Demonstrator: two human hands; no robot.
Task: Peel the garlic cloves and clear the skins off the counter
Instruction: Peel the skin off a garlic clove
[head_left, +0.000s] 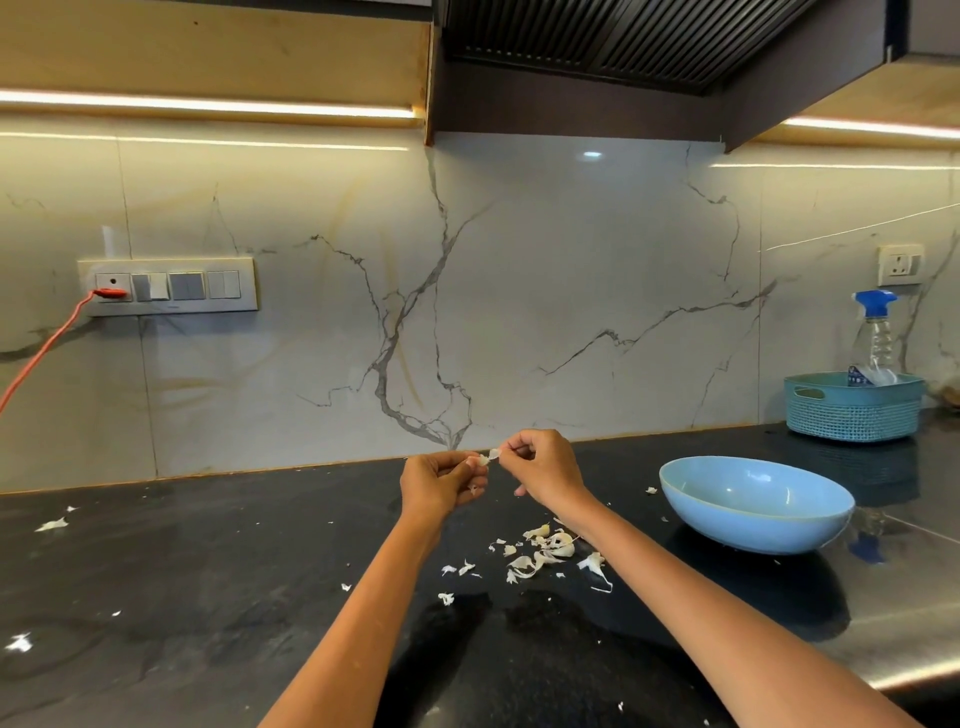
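Pinching a thin, papery white skin flap (493, 453), my right hand (545, 470) curls beside my left hand (441, 480), whose fingers grip a small pale garlic clove (483, 460) above the black counter (208, 597). Torn white skins (540, 551) lie scattered below, left of the light-blue bowl (756, 506).

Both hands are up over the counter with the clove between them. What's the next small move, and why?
Probably pull the right hand away to strip the skin flake it pinches off the clove that the left hand holds. The flake already stands partly lifted between the two grips.
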